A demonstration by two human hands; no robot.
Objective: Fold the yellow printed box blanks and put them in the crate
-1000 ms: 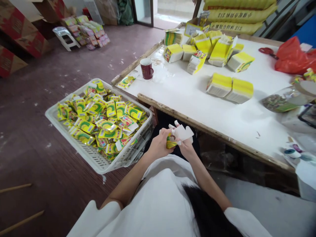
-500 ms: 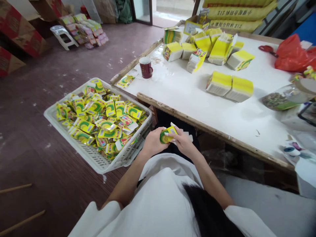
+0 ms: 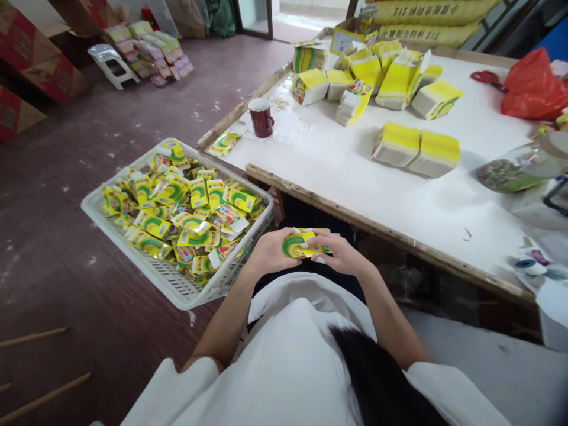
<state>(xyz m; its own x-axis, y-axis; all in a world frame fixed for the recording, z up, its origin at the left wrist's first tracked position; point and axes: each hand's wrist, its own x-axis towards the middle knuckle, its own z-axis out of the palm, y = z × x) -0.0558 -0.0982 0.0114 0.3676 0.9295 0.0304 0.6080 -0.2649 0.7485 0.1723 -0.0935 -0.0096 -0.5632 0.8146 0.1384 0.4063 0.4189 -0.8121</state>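
Observation:
Over the lap, my left hand (image 3: pixel 270 253) is closed around the left end of a yellow and green printed card packet (image 3: pixel 293 245). My right hand (image 3: pixel 338 253) grips the same packet from the right, its fingers lying across the front. Part of the packet, and whatever is behind it, is hidden by the fingers. Left of my hands stands a white plastic basket (image 3: pixel 133 283) heaped with similar yellow packets (image 3: pixel 195 222), several showing clear plastic and white card flaps.
The white table (image 3: pixel 328 160) has a rough wooden edge before me. On it are a maroon mug (image 3: pixel 261 118), stacks of yellow cards (image 3: pixel 417 148), a tipped clear jar (image 3: pixel 501 174), red scissors (image 3: pixel 486 77) and a red bag (image 3: pixel 535 89). A white stool (image 3: pixel 113 65) stands on the floor.
My right hand has shifted its fingers over the packet and moved slightly right and lower. The packet has turned from tilted to nearly level. The view has shifted slightly.

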